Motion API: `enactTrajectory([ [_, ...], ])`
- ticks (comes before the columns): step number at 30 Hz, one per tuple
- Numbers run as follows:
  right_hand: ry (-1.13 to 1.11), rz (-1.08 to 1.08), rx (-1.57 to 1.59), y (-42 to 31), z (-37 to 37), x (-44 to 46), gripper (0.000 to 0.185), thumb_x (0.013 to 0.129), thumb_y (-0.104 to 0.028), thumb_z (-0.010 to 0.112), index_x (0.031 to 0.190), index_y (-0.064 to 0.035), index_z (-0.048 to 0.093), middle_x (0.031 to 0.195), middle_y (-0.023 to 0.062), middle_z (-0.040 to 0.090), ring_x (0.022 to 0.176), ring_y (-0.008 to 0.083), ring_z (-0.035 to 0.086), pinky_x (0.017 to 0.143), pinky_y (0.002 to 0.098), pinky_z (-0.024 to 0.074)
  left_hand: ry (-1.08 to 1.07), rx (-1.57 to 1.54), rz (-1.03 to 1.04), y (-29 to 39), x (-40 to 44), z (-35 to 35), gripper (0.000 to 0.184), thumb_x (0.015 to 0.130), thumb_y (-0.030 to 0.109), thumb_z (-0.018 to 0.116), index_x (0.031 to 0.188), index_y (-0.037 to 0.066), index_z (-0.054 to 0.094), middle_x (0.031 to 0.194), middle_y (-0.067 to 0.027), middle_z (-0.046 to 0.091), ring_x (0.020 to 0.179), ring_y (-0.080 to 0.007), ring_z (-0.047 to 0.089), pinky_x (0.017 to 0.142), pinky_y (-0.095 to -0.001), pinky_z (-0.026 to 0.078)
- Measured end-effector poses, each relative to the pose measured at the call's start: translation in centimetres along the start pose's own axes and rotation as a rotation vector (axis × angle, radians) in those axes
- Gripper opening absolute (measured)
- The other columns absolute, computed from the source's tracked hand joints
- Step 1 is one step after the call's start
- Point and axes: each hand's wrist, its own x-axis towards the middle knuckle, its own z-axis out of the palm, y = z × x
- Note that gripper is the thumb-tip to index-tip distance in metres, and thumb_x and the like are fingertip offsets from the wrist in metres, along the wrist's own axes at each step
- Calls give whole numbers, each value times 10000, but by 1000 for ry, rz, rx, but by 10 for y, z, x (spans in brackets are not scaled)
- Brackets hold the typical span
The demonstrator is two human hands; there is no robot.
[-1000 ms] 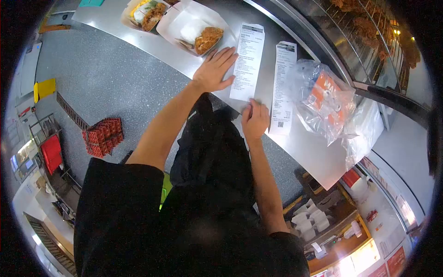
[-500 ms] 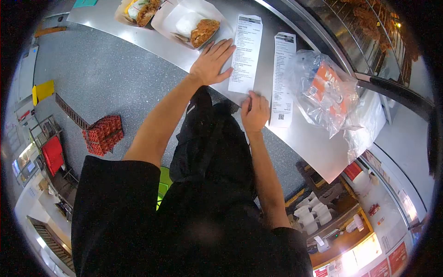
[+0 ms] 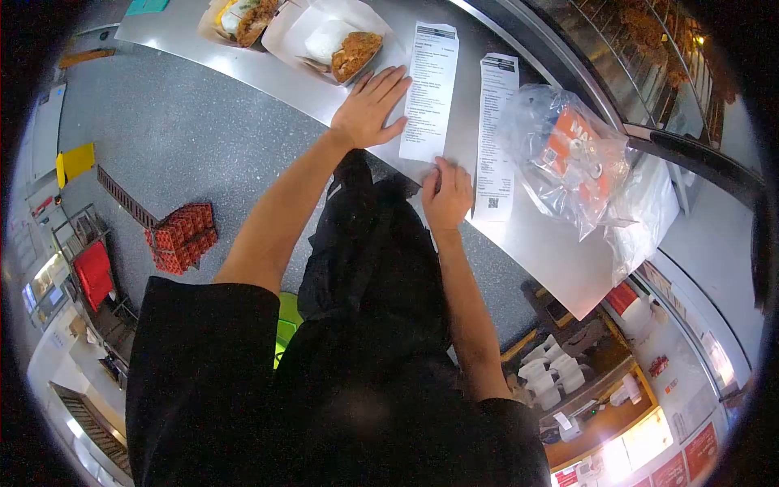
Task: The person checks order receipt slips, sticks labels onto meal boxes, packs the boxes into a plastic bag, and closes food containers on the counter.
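Note:
My left hand (image 3: pixel 372 109) lies flat on the steel counter (image 3: pixel 560 272), fingers stretched and thumb apart, holding nothing. Just beyond its fingertips is an open takeaway box (image 3: pixel 286 31) with a piece of fried chicken (image 3: pixel 356 56) and a white, rounded food (image 3: pixel 327 42) inside. To its right lies a long printed receipt (image 3: pixel 430 97). My right hand (image 3: pixel 448 195) rests at the counter's near edge, its fingers curled together by the receipt's lower end; no object shows in it. A second receipt (image 3: pixel 494 142) lies right of that hand.
A clear plastic bag (image 3: pixel 568 158) with an orange printed item sits at the counter's right. Another box with food (image 3: pixel 243 20) stands at the far left. Behind glass, a rack (image 3: pixel 641 57) holds fried pieces. Red crates (image 3: pixel 182 237) stand on the floor.
Both hands keep their places and poses on the counter. The view has shifted only slightly.

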Motion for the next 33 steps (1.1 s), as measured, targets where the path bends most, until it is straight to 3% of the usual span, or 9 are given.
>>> enactTrajectory([
  [17,14,-2,2,0,1,1,201,809,-108,627,1007,-92,657,811,93,562,733,298,564,622,413,456,-39,-14,-20,0,0,-1,704,858,363,584,1454,65,353,1520,-162,331,1398,-329,328,1148,-506,255],
  [29,29,-6,4,0,1,1,203,798,-96,627,998,-88,658,775,90,535,701,291,552,602,409,443,-27,-29,-12,0,1,-2,694,862,366,585,1445,60,366,1514,-165,341,1390,-333,338,1141,-511,268],
  [33,25,-2,9,-1,1,1,201,805,-97,625,1003,-91,659,778,89,533,705,293,552,602,411,442,13,-7,15,0,1,-3,669,847,373,597,1394,34,412,1482,-170,379,1350,-336,383,1094,-513,324],
])
